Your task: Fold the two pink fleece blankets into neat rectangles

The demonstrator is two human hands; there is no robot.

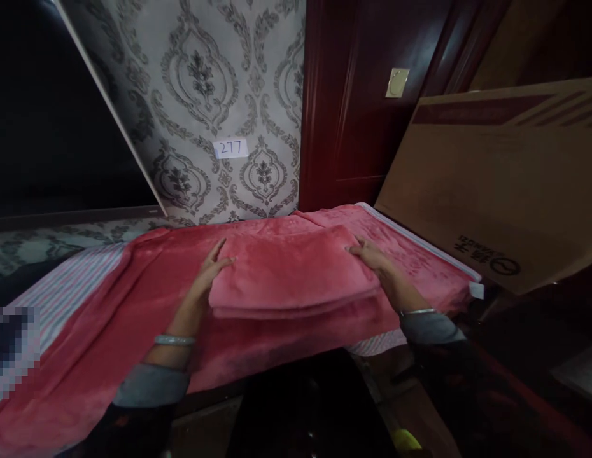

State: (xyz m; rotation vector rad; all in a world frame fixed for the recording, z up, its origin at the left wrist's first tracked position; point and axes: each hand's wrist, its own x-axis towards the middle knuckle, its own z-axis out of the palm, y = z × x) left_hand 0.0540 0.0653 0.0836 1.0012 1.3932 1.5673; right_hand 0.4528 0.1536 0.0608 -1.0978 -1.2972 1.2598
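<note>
A folded pink plush blanket (296, 270), stacked in layers, lies in front of me in the middle of the head view. My left hand (211, 270) grips its left edge, thumb on top and the other fingers along the side. At the opposite edge, my right hand (372, 257) holds it the same way, its thumb pressing the top corner. Where the fingers go around the sides, their tips are partly hidden. Beneath the folded blanket spreads a larger pink plush cover (157, 299), wrinkled at the left.
A striped cloth (81, 280) shows at the left under the pink cover. A large dark screen (62, 121) hangs at the upper left. On the right leans a big cardboard box (496, 184), beside a dark red door (367, 95). A paper label (230, 148) reads 277 on the wallpaper.
</note>
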